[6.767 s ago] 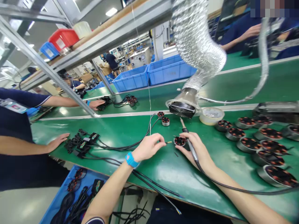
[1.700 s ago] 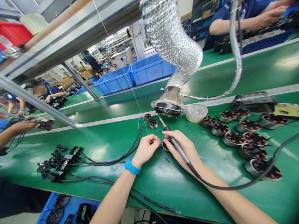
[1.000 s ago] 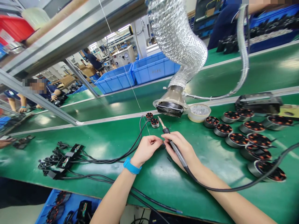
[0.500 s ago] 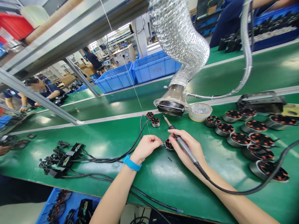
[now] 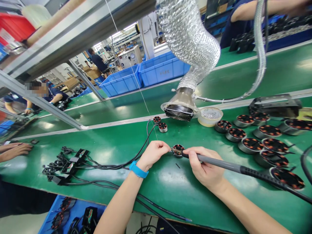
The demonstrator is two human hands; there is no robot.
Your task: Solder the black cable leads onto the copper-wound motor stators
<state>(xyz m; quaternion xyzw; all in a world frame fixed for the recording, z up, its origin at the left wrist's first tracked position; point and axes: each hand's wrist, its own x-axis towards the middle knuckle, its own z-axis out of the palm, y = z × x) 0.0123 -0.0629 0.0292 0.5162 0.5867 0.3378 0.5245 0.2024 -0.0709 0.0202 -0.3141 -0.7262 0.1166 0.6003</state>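
Note:
A round motor part with copper windings (image 5: 179,147) lies on the green bench (image 5: 156,188) between my hands. My left hand (image 5: 154,154), with a blue wristband, is closed in a pinch at the part's left edge. A thin solder wire (image 5: 145,103) runs down from above into those fingers. My right hand (image 5: 207,167) grips a grey soldering iron (image 5: 219,162) like a pen, lying nearly level. Its tip reaches over the part, close to my left fingertips; whether it touches is too small to tell.
A fume extraction nozzle (image 5: 179,112) hangs behind my hands, beside a round tub (image 5: 210,117). Several motor parts (image 5: 251,145) stand at the right. Black cables (image 5: 114,167) cross the left side. A co-worker's hands (image 5: 17,151) rest at the bench's left edge.
My right hand has turned, swinging the iron's tip from pointing up and away down onto the motor part. Its fingers have come off the part. A co-worker's hands have come further into view at left.

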